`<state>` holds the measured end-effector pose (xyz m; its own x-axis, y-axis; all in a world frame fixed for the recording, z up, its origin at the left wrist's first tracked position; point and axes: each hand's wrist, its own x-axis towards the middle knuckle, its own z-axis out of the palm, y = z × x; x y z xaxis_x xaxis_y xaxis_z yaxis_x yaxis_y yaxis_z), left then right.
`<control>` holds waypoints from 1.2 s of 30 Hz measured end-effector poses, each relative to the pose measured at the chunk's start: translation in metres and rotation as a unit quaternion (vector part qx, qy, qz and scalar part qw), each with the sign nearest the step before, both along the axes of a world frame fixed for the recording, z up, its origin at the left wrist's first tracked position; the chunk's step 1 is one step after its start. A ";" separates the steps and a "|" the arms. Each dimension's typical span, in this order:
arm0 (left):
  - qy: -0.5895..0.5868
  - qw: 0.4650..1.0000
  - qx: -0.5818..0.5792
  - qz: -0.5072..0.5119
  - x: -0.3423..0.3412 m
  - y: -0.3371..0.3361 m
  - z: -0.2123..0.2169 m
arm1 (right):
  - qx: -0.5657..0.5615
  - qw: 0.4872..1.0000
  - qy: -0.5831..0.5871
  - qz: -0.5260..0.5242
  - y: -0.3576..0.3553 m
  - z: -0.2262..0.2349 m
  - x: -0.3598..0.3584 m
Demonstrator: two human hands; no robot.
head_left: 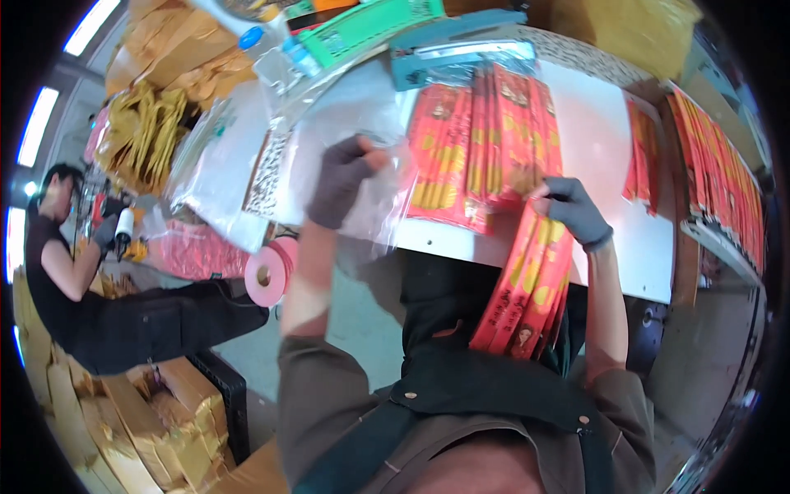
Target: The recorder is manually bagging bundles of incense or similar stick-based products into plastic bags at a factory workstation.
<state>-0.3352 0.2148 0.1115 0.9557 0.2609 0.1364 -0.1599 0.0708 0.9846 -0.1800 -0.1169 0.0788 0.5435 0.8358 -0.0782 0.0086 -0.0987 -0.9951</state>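
Observation:
Both my hands wear grey fingerless gloves. My left hand [346, 177], closed, pinches a clear plastic bag [377, 218] that hangs down at the left part of the white table [592, 107]. In my right hand [572, 214] the fingers are wrapped round the upper end of a bundle of long red packets [527, 288] with yellow patches, which slants down over the table's front edge toward my apron. Just beyond both hands lies a pile of similar red packets [444, 156], some under shiny clear film.
More red packets stand in a rack [716, 173] at the right, with a few [640, 156] beside it. A stack of clear bags [222, 156] and a pink tape roll [270, 272] are at the left. A seated person [74, 263] works there near cartons [164, 412].

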 end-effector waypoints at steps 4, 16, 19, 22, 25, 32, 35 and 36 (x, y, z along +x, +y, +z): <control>-0.051 0.994 0.095 0.032 0.046 -0.094 -0.018 | 0.032 0.999 0.008 0.023 0.024 0.008 -0.013; 0.105 0.988 -0.106 -0.026 0.039 -0.145 -0.049 | 0.042 0.998 0.039 0.004 0.022 0.000 -0.010; 0.125 0.965 -0.226 -0.039 0.032 -0.143 -0.048 | 0.036 0.999 0.030 0.006 0.019 0.002 -0.010; 0.100 0.904 -0.412 -0.053 0.030 -0.135 -0.051 | 0.049 0.998 0.024 0.008 0.009 -0.002 -0.007; 0.124 0.961 -0.247 -0.013 0.032 -0.139 -0.039 | 0.043 0.999 0.016 -0.008 0.002 -0.007 -0.005; 0.013 0.981 0.172 0.087 0.034 -0.170 -0.033 | 0.038 0.998 0.034 -0.032 0.001 -0.006 -0.007; 0.005 0.994 0.079 0.071 0.038 -0.164 -0.038 | 0.047 0.997 0.040 -0.049 -0.002 0.004 -0.013; 0.006 0.994 0.080 0.072 0.039 -0.162 -0.039 | 0.047 0.997 0.037 -0.051 -0.003 0.007 -0.014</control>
